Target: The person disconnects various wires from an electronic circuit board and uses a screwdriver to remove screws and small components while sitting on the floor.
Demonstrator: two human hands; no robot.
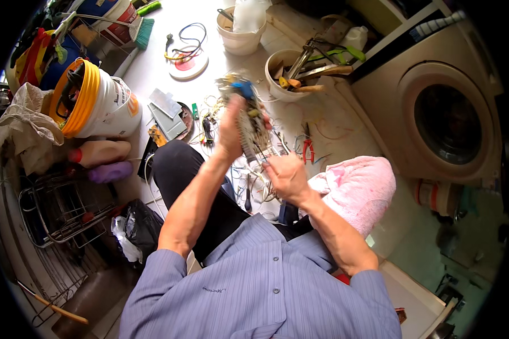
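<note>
Left hand (233, 127) grips a pale, crowded board (253, 134) (blurred, blue-topped), right hand's (289, 177) hold unclear

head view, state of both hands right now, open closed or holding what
Left hand: closed, holding a blurred, circuit-board-like part.
Right hand: closed at that part's lower end; what it pinches cannot be told.

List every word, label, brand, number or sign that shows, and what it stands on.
Wording left uncopied; print shows here:
Striped shirt: small dark script on the chest.
White bucket with yellow rim: side markings, too small to read.
Red-and-white bucket: pale lettering on red, too small to read.
Held object: motion-blurred, nothing legible.
</note>
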